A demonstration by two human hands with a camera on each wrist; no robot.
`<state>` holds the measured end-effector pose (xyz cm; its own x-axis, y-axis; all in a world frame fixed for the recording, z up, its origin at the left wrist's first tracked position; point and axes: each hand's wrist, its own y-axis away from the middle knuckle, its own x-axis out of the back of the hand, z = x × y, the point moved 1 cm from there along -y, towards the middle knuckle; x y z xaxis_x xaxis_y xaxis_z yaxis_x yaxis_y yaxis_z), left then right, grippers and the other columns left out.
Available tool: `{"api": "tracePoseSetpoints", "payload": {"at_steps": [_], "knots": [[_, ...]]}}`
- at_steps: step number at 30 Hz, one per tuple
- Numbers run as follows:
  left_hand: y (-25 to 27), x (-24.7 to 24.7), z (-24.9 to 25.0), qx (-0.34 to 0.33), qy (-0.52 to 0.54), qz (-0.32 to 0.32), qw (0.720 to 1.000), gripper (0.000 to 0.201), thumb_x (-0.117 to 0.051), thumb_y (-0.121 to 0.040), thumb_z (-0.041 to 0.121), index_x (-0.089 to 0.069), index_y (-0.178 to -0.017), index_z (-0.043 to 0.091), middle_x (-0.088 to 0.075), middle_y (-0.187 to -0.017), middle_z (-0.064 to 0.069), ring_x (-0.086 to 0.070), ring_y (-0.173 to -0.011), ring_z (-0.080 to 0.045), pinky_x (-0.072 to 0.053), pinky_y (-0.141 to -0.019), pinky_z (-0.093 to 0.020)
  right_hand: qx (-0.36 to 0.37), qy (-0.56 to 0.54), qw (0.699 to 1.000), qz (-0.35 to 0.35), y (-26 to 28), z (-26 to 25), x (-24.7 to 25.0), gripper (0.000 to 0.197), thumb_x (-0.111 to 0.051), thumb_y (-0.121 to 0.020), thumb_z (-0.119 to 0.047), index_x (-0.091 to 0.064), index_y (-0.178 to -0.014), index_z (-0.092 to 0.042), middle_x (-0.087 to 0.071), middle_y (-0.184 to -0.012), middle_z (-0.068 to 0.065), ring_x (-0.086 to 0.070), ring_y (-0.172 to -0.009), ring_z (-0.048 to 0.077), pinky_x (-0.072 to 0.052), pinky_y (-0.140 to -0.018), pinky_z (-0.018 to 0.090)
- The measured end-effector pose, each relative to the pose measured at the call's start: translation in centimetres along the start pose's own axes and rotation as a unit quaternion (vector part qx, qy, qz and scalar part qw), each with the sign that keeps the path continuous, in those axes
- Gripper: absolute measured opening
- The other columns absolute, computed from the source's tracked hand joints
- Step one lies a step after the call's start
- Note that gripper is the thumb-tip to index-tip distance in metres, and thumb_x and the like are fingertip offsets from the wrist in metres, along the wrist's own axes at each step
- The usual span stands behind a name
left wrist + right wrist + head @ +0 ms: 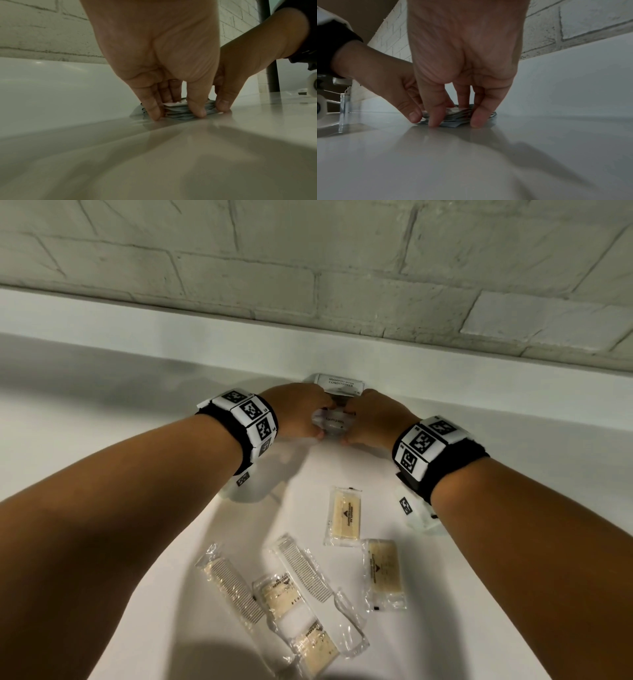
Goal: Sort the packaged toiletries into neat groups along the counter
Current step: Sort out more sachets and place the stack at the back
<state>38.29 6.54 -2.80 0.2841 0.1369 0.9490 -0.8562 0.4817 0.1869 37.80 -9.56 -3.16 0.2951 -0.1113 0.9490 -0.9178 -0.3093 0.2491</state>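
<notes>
Both hands grip one stack of flat sachets on the bench: left hand and right hand pinching opposite sides. Wrapped soaps and combs lie nearer.

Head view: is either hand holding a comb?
No: both combs lie on the counter near the person, while the left hand and right hand bracket the sachet stack.

I see a low stack of flat sachets, its top one lettered "toothpaste", lying far back on the counter, just before a shampoo sachet. Nearer me, four clear-wrapped cream soaps and two wrapped combs lie scattered, some overlapping.
</notes>
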Motion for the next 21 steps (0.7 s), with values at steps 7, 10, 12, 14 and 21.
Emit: {"api": "tracePoseSetpoints", "payload": {"at_steps": [7,10,12,14,21], "knots": [[-0.01,0.34,0.09,0.007,0.006,-0.01,1.0,0.039,-0.073,-0.074,0.035,-0.066,-0.106,0.015,-0.069,-0.1,-0.005,-0.064,-0.091,-0.024,-0.051,-0.081,-0.036,-0.005,-0.014,1.0,-0.002,-0.05,0.16,0.12,0.052,-0.072,-0.076,-0.039,-0.061,-0.12,-0.014,-0.052,-0.125,0.011,-0.056,-0.109,0.026,-0.046,-0.084,0.029],[-0.04,0.5,-0.02,0.011,0.007,-0.014,1.0,0.044,-0.075,-0.072,0.039,-0.066,-0.108,0.016,-0.068,-0.103,-0.002,-0.063,-0.093,-0.022,-0.05,-0.081,-0.035,-0.008,-0.024,1.0,-0.001,0.27,0.14,0.16,0.063,-0.076,-0.073,-0.037,-0.056,-0.127,-0.014,-0.05,-0.128,0.01,-0.055,-0.113,0.026,-0.048,-0.091,0.033],[-0.03,0.53,-0.02,0.011,0.01,-0.014,1.0,0.042,-0.076,-0.071,0.039,-0.066,-0.105,0.016,-0.067,-0.102,-0.001,-0.063,-0.091,-0.021,-0.049,-0.08,-0.033,-0.009,-0.023,1.0,-0.002,0.36,0.07,0.15,0.065,-0.078,-0.071,-0.036,-0.055,-0.127,-0.014,-0.051,-0.127,0.009,-0.055,-0.111,0.026,-0.049,-0.09,0.035],[0.0,0.54,0.06,0.007,0.001,-0.012,1.0,0.038,-0.075,-0.072,0.038,-0.066,-0.102,0.016,-0.067,-0.1,-0.002,-0.063,-0.09,-0.022,-0.048,-0.077,-0.032,-0.007,-0.02,1.0,-0.002,0.32,0.0,0.14,0.06,-0.076,-0.072,-0.031,-0.056,-0.125,-0.013,-0.053,-0.124,0.009,-0.056,-0.109,0.026,-0.05,-0.087,0.034],[0.16,0.74,0.37,0.002,-0.016,-0.006,1.0,0.039,-0.062,-0.085,0.034,-0.063,-0.118,0.015,-0.063,-0.114,-0.007,-0.06,-0.103,-0.027,-0.047,-0.086,-0.035,-0.004,-0.024,1.0,-0.008,0.06,0.12,0.44,0.032,-0.06,-0.083,-0.029,-0.065,-0.111,-0.012,-0.062,-0.115,0.012,-0.06,-0.102,0.026,-0.045,-0.076,0.027]]}}
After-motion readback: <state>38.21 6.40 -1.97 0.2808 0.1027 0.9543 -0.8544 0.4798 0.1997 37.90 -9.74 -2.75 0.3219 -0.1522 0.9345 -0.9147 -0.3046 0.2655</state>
